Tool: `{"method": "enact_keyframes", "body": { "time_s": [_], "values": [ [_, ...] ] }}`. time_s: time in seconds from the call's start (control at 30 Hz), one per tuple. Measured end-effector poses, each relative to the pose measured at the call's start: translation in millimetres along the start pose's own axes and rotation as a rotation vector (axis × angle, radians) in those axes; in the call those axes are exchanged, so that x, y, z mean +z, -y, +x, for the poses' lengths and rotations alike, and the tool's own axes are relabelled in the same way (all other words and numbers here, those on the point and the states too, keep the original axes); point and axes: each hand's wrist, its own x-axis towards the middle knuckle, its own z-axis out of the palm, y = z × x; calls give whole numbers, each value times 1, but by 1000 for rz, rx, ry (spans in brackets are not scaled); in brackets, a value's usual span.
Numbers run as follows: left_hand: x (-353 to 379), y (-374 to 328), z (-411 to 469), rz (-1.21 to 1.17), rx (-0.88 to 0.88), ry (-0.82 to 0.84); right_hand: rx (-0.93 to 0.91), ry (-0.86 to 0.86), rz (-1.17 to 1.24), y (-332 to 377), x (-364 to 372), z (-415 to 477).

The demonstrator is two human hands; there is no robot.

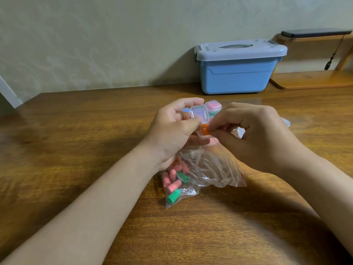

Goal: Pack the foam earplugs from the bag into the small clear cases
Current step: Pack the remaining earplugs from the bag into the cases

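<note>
Left hand (172,131) grips open case (199,113); right hand (254,138) fingers (216,124) pinch orange earplug (204,130); case base mostly hidden

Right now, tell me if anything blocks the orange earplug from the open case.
Nothing visible does. The left hand holds the clear case with its lid flipped up, and the right hand pinches the orange earplug right at the open base.

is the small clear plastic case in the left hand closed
No, the small clear plastic case in the left hand has its lid up, and the right hand pinches an orange foam earplug.
</note>
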Motion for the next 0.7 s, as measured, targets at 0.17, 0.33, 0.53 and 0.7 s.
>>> {"method": "enact_keyframes", "body": {
  "time_s": [0.17, 0.33, 0.53, 0.7],
  "values": [
    [1, -1, 0, 0, 16, 4, 1, 19, 31, -2, 2, 0],
    [0, 1, 1, 18, 50, 1, 70, 44, 96, -2, 1, 0],
    [0, -1, 1, -10, 46, 22, 112, 43, 115, 1, -1, 0],
    [-1, -3, 0, -72, 39, 38, 166, -1, 155, -2, -4, 1]
  ]
}}
